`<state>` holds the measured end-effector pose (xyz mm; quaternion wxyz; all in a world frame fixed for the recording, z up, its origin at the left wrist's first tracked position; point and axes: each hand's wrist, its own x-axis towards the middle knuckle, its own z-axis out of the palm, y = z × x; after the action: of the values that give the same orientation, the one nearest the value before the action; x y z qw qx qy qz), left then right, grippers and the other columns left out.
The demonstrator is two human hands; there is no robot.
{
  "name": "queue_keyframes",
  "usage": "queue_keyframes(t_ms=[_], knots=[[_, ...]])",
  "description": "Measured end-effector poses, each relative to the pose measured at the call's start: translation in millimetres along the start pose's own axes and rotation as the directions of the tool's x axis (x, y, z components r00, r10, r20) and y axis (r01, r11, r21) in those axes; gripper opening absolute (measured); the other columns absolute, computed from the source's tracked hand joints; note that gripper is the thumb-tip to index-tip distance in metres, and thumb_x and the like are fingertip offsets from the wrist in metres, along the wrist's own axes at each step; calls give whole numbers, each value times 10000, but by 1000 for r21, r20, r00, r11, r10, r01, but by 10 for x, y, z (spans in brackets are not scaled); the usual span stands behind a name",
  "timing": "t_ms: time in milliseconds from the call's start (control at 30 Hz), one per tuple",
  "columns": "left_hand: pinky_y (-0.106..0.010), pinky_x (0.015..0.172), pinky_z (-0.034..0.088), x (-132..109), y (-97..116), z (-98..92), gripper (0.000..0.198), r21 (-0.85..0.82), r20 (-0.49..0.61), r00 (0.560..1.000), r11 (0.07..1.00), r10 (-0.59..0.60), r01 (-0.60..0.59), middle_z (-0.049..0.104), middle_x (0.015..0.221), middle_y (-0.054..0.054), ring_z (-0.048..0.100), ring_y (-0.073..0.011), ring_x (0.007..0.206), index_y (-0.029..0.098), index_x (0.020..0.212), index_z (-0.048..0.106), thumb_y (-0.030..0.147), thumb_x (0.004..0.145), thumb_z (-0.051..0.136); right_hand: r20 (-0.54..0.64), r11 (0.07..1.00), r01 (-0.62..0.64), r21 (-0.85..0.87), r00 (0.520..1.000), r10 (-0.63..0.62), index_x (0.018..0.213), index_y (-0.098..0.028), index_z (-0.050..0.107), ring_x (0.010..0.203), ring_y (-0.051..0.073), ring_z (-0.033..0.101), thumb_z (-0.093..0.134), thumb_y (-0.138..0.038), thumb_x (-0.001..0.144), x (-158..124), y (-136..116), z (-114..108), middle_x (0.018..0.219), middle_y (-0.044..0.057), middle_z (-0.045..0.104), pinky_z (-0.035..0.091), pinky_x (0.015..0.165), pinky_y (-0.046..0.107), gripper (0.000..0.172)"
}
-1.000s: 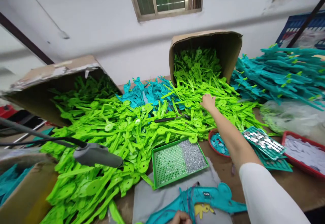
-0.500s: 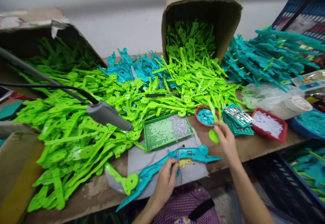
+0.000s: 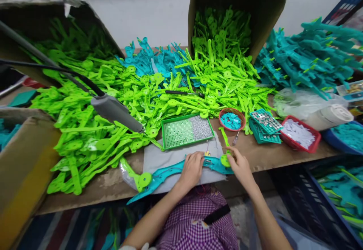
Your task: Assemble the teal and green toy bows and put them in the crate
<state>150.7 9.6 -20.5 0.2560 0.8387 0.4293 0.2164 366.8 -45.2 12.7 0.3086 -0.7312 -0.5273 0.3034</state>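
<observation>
A long curved turquoise plastic part (image 3: 167, 173) lies across a grey cloth at the table's front edge. My left hand (image 3: 192, 170) is closed over its middle, fingers together. Beside those fingers a small metal spring-like piece (image 3: 208, 162) shows in the part. My right hand (image 3: 238, 165) pinches the round end of a green plastic arm (image 3: 225, 160) against the turquoise part's right end; the arm's narrow end points away from me. Another green arm (image 3: 144, 180) with a disc sits at the turquoise part's left. A yellow printed figure is mostly covered by my left hand.
A green tray (image 3: 163, 136) of small metal pieces stands behind the cloth (image 3: 154, 155). Rightward are a red basket (image 3: 240, 128) of turquoise bits, stacked teal trays (image 3: 265, 138) and a red tray (image 3: 315, 146). Green arms pile up at the left, near a grey lamp-like head (image 3: 116, 113).
My right hand has brought the green arm down and left onto the turquoise part's right end. My left hand now lies flatter over the part's middle. The view has tilted downward.
</observation>
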Motion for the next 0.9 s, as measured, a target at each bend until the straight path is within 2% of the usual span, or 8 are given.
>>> queue_keyframes(t_ms=[100,200,300,400,533,667,733,900], knots=[[-425,929,411,-39,-22,-39,174,-33,9,1000,999,-23,23,630,1169,-86,563,-223,1088,185,998,513,219,987,343,91,981,55,-185,995,-39,1254,-217,552,942,251,639,403,-423,900,150,13,130,1016,81,706,410,877,395,436],[-408,939,428,-52,-66,-55,146,-131,-43,998,990,-54,48,630,1168,-85,568,-210,1091,190,985,505,223,981,362,175,986,92,-137,982,-67,1291,-257,520,1024,239,616,340,-455,937,201,115,137,1104,70,680,404,899,389,444],[-389,939,445,-49,-105,-47,128,-183,-80,992,980,-97,81,627,1179,-92,579,-199,1091,192,1004,491,224,978,370,228,997,83,-1,970,-81,1274,-238,532,771,190,612,367,-483,927,229,224,92,873,37,674,446,725,310,456],[-391,910,461,-47,-115,-27,121,-119,-63,993,988,-102,94,623,1187,-97,593,-208,1067,192,1002,488,211,974,372,206,993,51,108,976,-72,1231,-210,554,612,156,527,425,-499,902,227,290,85,727,2,600,416,592,268,456],[-394,875,463,-78,-104,-8,132,2,-73,994,996,-87,87,634,1124,-94,602,-219,1021,187,1016,494,202,975,369,193,990,11,138,980,-38,1231,-210,546,645,161,548,428,-506,902,172,357,117,757,10,615,435,609,269,458],[-388,824,458,-131,-114,-25,161,140,-68,994,985,-91,100,636,1007,-92,588,-229,944,168,1017,507,207,979,356,195,989,19,147,980,-48,1226,-221,564,992,206,612,401,-460,917,188,355,159,1134,73,655,459,863,324,423],[-385,803,453,-156,-129,-47,172,207,-65,994,973,-89,100,631,983,-96,574,-235,916,157,995,516,207,979,353,204,992,37,121,977,-62,1191,-222,588,1091,219,589,389,-430,920,220,305,175,1209,75,637,425,943,349,396],[-361,758,443,-201,-158,-80,175,308,-54,994,946,-91,103,627,965,-85,562,-230,875,158,981,528,210,976,361,263,999,47,4,964,-46,1159,-234,591,915,214,643,375,-426,921,203,193,149,1041,63,688,470,810,328,375]])
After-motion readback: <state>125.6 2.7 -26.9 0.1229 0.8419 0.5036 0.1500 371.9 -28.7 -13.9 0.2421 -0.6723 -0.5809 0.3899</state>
